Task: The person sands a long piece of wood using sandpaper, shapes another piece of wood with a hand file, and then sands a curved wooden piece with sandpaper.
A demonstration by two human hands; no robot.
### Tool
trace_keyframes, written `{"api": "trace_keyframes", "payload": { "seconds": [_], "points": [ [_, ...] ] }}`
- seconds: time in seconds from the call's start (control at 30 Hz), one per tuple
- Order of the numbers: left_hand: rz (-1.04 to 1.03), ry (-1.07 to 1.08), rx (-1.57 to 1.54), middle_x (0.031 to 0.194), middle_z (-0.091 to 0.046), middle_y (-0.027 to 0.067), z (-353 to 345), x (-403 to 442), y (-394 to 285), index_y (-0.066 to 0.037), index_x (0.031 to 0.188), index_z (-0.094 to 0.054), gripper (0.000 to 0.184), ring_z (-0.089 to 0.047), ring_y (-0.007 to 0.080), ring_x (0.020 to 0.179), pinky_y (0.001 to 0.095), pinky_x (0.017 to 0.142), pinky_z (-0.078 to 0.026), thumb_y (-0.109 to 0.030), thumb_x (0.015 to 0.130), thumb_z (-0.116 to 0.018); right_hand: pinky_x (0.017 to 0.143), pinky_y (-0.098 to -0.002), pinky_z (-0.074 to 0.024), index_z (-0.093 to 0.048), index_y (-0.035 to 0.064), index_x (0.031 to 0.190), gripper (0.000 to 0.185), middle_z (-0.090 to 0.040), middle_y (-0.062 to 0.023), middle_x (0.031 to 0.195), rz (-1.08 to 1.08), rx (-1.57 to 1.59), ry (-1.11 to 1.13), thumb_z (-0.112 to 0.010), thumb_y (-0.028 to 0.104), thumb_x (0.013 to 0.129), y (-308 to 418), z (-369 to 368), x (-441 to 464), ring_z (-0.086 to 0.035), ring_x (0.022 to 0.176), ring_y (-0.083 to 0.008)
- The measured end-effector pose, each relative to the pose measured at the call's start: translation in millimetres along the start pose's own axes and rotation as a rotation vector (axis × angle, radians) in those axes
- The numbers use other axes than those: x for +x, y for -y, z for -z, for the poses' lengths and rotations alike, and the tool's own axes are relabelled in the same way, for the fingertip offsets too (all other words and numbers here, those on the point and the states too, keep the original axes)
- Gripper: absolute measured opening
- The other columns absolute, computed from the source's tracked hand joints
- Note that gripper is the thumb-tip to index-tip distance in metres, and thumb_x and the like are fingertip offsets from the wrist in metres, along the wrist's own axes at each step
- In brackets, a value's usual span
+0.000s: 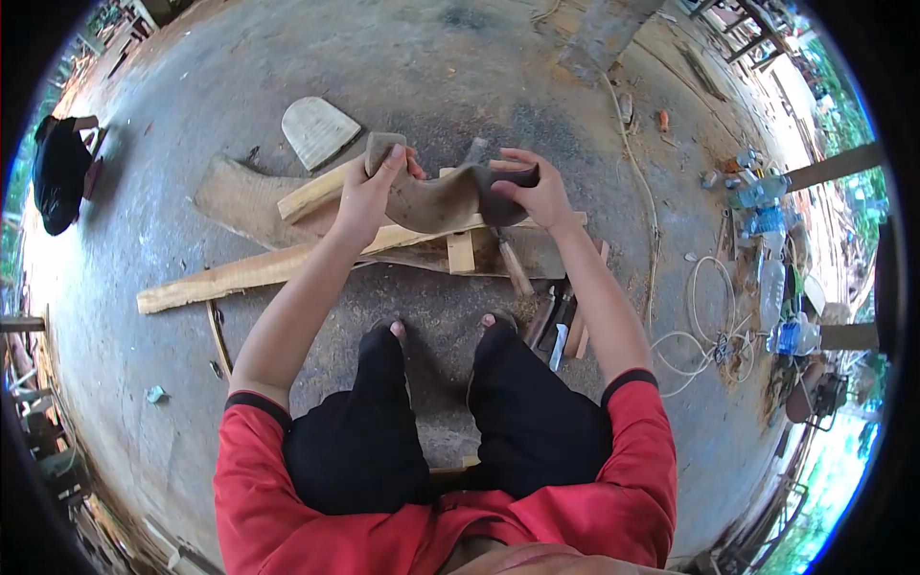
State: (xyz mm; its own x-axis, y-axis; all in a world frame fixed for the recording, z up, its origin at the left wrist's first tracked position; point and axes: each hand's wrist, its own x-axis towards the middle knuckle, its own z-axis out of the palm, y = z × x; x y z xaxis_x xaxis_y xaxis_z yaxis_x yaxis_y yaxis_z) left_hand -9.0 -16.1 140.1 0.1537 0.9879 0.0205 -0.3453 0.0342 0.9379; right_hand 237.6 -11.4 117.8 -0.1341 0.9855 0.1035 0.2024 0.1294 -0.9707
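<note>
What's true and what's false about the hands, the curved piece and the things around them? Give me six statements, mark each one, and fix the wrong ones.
1. The left hand grips the curved piece. True.
2. Only one hand holds that piece. False: the right hand grips its other end.
3. A red bucket stands beyond the left hand. False: a flat, rounded slab lies there.
4. The coiled cord lies to the right of the right hand. True.
5. The sleeves are white. False: they are red with dark cuffs.
6. The bottles are on the right too. True.
</note>
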Motion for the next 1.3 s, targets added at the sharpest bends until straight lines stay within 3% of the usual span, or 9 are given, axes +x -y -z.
{"api": "trace_keyframes", "payload": {
  "seconds": [0.17, 0.27, 0.53, 0.6, 0.7, 0.97, 1.03, 1.17, 1.3],
  "points": [
    [0.103, -0.116, -0.176, 0.077, -0.053, 0.003, 18, -3, 32, -0.005, 0.087, -0.051, 0.026, -0.051, 0.0117, 0.077, 0.0278, 0.071, -0.042, -0.03, 0.091, -0.048, 0.075, -0.0279, -0.0456, -0.062, 0.0005, 0.096, 0.032, -0.065, -0.012, 0.092, -0.103, -0.327, -0.415, -0.071, 0.023, 0.074, -36, 13, 3, -0.06, 0.081, -0.0159],
    [0.15, -0.142, -0.234, 0.079, -0.052, 0.0037, 16, -9, 43, -0.006, 0.086, -0.05, 0.028, -0.051, 0.0131, 0.078, 0.029, 0.073, -0.042, -0.032, 0.092, -0.044, 0.075, -0.0283, -0.0452, -0.063, -0.0014, 0.097, 0.034, -0.065, -0.0129, 0.091, -0.108, -0.156, -0.457, -0.064, 0.028, 0.08, -46, 14, 12, -0.06, 0.082, -0.0166],
    [-0.047, 0.023, 0.209, 0.075, -0.052, 0.0013, -1, -22, 54, -0.004, 0.083, -0.051, 0.025, -0.049, 0.0097, 0.074, 0.0247, 0.071, -0.04, -0.025, 0.093, -0.044, 0.085, -0.0289, -0.042, -0.053, -0.0006, 0.115, 0.037, -0.06, -0.0151, 0.11, -0.138, -0.352, -0.075, -0.054, 0.024, 0.087, -62, -49, -7, -0.058, 0.1, -0.0244],
    [-0.052, 0.012, 0.243, 0.074, -0.052, 0.0003, -4, -23, 60, -0.003, 0.085, -0.052, 0.022, -0.048, 0.0081, 0.072, 0.0237, 0.068, -0.04, -0.025, 0.091, -0.049, 0.092, -0.0298, -0.0381, -0.047, 0.0052, 0.123, 0.037, -0.052, -0.014, 0.121, 0.161, -0.386, -0.058, -0.048, 0.019, 0.089, -76, -68, -16, -0.048, 0.115, -0.0272],
    [-0.04, -0.014, 0.29, 0.071, -0.052, -0.0007, -10, -23, 63, -0.003, 0.085, -0.055, 0.023, -0.047, 0.0068, 0.068, 0.0229, 0.063, -0.04, -0.026, 0.087, -0.056, 0.096, -0.0353, -0.0349, -0.048, 0.0109, 0.123, 0.034, -0.048, -0.0104, 0.127, 0.153, -0.39, -0.033, -0.047, 0.015, 0.089, -73, -69, -22, -0.04, 0.122, -0.026],
    [-0.055, -0.015, 0.476, 0.067, -0.054, 0.0023, -23, -23, 56, -0.001, 0.086, -0.057, 0.02, -0.049, 0.0082, 0.066, 0.0251, 0.06, -0.041, -0.021, 0.086, -0.057, 0.094, -0.0448, -0.0349, -0.054, 0.0144, 0.116, 0.03, -0.052, -0.005, 0.123, 0.236, -0.733, -0.024, -0.05, 0.011, 0.087, -75, -59, -27, -0.045, 0.119, -0.0182],
    [-0.077, -0.016, 0.463, 0.067, -0.054, 0.0023, -27, -29, 56, -0.001, 0.085, -0.057, 0.019, -0.049, 0.0084, 0.065, 0.0251, 0.06, -0.041, -0.02, 0.086, -0.057, 0.094, -0.0446, -0.035, -0.052, 0.0135, 0.118, 0.031, -0.052, -0.007, 0.122, -0.067, -0.441, -0.066, -0.049, 0.011, 0.087, -69, -56, -23, -0.045, 0.118, -0.0198],
    [-0.134, -0.065, 0.317, 0.065, -0.053, 0.0017, -17, -19, 68, 0.0, 0.082, -0.057, 0.019, -0.049, 0.0088, 0.062, 0.0248, 0.059, -0.041, -0.019, 0.086, -0.058, 0.094, -0.0345, -0.0375, -0.052, 0.0067, 0.115, 0.028, -0.048, -0.0113, 0.125, 0.262, -0.504, -0.035, -0.046, 0.01, 0.088, -48, -90, -54, -0.045, 0.117, -0.0259],
    [-0.02, -0.121, 0.307, 0.065, -0.05, 0.0015, -16, -8, 57, -0.002, 0.074, -0.05, 0.023, -0.048, 0.0098, 0.062, 0.0244, 0.061, -0.04, -0.018, 0.091, -0.05, 0.095, -0.0402, -0.0356, -0.052, 0.0084, 0.116, 0.029, -0.05, -0.0111, 0.123, 0.094, -0.302, 0.0, -0.048, 0.008, 0.087, -71, -70, -22, -0.043, 0.119, -0.026]
  ]
}}
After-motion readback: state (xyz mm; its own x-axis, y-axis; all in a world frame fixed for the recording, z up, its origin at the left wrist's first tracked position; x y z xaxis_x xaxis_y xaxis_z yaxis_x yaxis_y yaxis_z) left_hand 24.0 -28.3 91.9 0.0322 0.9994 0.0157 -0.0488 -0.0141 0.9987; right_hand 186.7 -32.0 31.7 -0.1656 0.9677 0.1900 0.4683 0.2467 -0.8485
